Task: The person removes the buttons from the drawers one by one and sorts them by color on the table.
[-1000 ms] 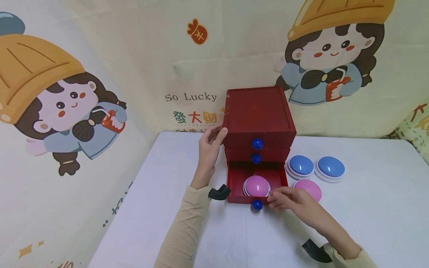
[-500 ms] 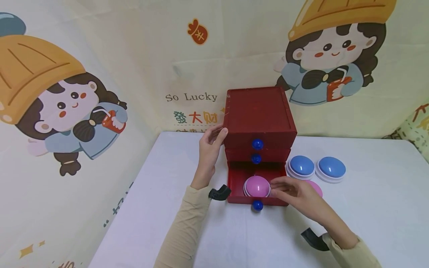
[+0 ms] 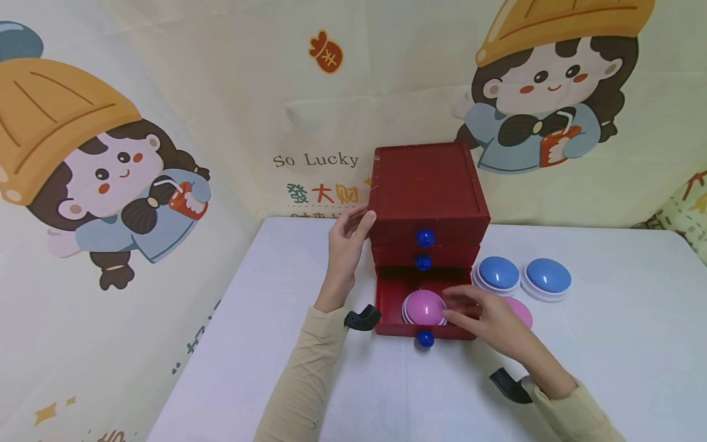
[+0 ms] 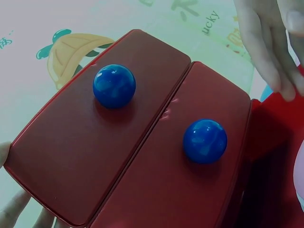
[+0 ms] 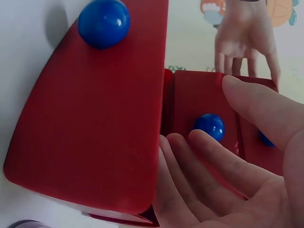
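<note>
A red drawer cabinet with blue ball knobs stands on the table, its bottom drawer pulled out. Inside that drawer sits a round pink-domed push button on a white base. My left hand rests against the cabinet's left side, fingers extended and thumb by the front edge. Over the drawer's right wall my right hand reaches in, thumb and fingers spread beside the pink button. Whether they touch it cannot be told. The right wrist view shows these fingers loosely extended, holding nothing.
Right of the cabinet stand two blue-domed buttons on white bases. A second pink button lies partly behind my right hand. A printed cloth hangs behind the white table.
My right hand has risen from the drawer's front right edge and moved in over the drawer beside the pink button, its thumb and fingers parting. The left hand stays in place.
</note>
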The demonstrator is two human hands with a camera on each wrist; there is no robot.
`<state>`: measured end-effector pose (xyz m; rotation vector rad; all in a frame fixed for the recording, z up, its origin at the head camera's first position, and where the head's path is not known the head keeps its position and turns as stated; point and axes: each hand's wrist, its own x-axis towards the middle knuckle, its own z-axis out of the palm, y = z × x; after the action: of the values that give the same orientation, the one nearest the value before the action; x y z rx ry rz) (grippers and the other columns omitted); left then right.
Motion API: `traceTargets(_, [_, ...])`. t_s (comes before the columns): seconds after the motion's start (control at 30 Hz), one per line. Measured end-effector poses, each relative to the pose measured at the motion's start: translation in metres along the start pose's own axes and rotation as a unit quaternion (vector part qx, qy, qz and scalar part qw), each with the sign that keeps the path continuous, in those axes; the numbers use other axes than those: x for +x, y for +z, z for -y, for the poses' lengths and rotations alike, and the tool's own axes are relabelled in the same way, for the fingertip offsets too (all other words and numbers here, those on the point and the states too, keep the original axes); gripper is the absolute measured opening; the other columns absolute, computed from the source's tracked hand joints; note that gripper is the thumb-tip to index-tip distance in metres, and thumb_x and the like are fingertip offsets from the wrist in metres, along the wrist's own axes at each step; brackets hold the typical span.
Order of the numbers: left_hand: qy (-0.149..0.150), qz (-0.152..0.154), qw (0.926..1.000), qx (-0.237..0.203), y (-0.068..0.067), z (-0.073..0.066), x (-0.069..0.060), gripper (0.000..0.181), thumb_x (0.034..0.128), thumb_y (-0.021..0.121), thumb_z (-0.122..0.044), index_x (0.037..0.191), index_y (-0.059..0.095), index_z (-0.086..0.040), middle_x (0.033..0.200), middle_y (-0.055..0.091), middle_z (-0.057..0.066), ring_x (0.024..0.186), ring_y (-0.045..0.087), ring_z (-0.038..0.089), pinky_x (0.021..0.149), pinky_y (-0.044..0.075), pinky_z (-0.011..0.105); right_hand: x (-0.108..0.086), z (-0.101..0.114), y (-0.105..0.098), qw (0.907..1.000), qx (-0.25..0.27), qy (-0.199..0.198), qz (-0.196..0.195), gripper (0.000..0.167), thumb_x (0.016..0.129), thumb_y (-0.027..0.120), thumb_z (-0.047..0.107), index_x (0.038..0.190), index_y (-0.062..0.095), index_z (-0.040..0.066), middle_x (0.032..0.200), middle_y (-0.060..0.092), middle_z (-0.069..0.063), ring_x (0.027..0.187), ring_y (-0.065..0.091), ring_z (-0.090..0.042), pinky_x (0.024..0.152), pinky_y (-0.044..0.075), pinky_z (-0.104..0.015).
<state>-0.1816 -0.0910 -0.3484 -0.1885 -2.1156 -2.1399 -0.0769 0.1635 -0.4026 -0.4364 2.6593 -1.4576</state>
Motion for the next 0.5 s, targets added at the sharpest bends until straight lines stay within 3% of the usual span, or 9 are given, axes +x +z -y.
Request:
traceTargets(0.13, [0.002,0.0,1.0,-0.006,-0.001,0.01,0.005,0.042,0.096,0.066,-0.031,0.134,0.059,-0.013,0.132,0.06,0.005,0.119,0.056,0.019,0.1,0.051,0.035,0.004,-0.002,0.002,0.9999,-0.002,-0.009,-0.005,0.042,0.088,0.076,0.019,0.123,0.063,0.0,0.114,0.069,-0.016,0.097,0.07,-0.028,0.08,0.06,-0.035])
traceTargets(0.33, [0.011,0.0,0.9999,-0.01,-0.001,0.011,0.005,0.041,0.094,0.068,-0.037,0.13,0.062,-0.018,0.129,0.061,0.002,0.117,0.058,0.018,0.099,0.052,0.036,0.009,-0.004,0.007,1.0,-0.003,-0.005,-0.004,0.047,0.087,0.077,0.021,0.125,0.061,-0.002,0.118,0.067,-0.018,0.102,0.068,-0.032,0.078,0.06,-0.03])
traceTargets(0.5, [0.014,-0.002,0.9999,-0.008,-0.001,0.011,0.004,0.039,0.0937,0.068,-0.038,0.128,0.063,-0.02,0.127,0.062,0.001,0.117,0.058,0.018,0.099,0.052,0.036,0.015,-0.008,0.012,0.9999,-0.013,-0.006,-0.002,0.05,0.087,0.077,0.024,0.127,0.06,-0.001,0.121,0.065,-0.019,0.106,0.067,-0.035,0.082,0.06,-0.038])
